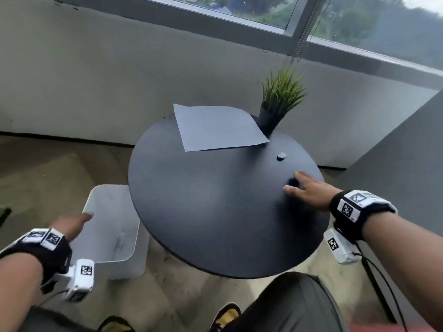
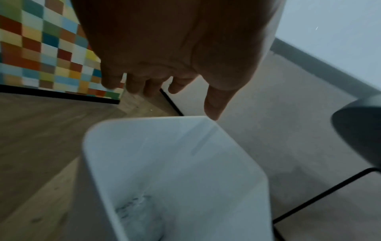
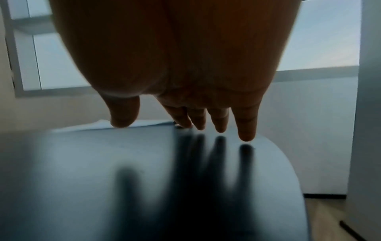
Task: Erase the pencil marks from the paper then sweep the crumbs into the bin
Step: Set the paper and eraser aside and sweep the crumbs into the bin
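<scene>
A sheet of paper (image 1: 218, 127) lies at the far side of the round black table (image 1: 215, 207), one corner hanging over the edge. A small grey eraser (image 1: 281, 156) sits on the table to the paper's right. My right hand (image 1: 304, 188) hovers flat just above the table's right side, fingers (image 3: 246, 130) straight and spread, holding nothing. The white bin (image 1: 112, 226) stands on the floor left of the table. My left hand (image 1: 72, 225) is over the bin's (image 2: 175, 171) near left rim, fingers (image 2: 212, 106) loosely extended, empty. Pencil marks and crumbs are too small to tell.
A potted green plant (image 1: 279, 99) in a black pot stands at the table's far edge beside the paper. A low wall and window run behind. My knees and yellow shoes (image 1: 227, 317) are below the table's near edge. A coloured tiled panel (image 2: 47, 48) stands beyond the bin.
</scene>
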A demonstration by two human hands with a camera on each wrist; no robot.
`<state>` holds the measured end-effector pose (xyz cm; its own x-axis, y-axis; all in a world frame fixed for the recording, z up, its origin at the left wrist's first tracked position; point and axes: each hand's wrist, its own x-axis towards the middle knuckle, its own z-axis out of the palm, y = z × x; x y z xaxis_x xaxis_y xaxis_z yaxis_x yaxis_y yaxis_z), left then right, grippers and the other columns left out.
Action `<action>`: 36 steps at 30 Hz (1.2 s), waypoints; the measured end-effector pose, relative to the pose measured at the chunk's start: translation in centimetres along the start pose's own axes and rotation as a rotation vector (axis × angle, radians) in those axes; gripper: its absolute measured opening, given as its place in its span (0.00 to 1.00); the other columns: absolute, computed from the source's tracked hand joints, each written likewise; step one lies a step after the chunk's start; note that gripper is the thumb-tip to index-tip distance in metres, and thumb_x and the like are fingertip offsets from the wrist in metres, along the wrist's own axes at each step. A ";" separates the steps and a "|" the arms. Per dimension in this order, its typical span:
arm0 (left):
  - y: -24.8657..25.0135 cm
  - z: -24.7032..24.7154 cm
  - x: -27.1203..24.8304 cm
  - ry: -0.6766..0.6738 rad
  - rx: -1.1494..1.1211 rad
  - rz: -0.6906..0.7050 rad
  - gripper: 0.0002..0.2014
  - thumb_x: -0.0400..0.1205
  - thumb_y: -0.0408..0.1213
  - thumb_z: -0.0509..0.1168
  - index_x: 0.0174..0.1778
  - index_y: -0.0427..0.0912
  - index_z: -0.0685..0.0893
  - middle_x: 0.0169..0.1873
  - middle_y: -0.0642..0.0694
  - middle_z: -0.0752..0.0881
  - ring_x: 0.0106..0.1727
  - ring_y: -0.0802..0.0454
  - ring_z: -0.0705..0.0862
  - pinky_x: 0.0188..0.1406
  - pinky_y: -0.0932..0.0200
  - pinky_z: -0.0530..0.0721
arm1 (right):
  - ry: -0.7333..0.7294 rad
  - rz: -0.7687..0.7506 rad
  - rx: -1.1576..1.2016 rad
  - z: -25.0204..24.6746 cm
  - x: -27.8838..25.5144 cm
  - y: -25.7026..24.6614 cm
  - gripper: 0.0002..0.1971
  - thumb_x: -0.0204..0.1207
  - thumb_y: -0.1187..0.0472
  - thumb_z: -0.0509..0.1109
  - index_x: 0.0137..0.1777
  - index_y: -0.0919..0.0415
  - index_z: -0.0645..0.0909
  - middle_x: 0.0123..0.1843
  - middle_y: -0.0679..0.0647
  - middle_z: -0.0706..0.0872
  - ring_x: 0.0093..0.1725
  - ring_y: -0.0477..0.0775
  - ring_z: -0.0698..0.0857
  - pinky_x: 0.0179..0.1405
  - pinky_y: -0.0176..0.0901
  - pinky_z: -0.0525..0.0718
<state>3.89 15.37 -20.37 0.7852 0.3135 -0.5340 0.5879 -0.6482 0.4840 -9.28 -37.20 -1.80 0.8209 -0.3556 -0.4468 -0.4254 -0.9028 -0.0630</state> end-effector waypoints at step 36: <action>-0.4 -2.0 -14.1 -0.230 0.525 0.238 0.19 0.90 0.39 0.55 0.75 0.35 0.76 0.75 0.41 0.77 0.74 0.48 0.77 0.56 0.66 0.74 | -0.031 -0.574 0.402 6.0 -11.9 -8.3 0.49 0.67 0.20 0.51 0.84 0.47 0.58 0.84 0.40 0.58 0.83 0.37 0.54 0.78 0.30 0.49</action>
<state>-6.99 12.62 -11.64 0.7866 -0.0016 -0.6174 0.1816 -0.9552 0.2339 -17.77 -24.01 -1.36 0.9493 0.1630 -0.2689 -0.0405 -0.7845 -0.6188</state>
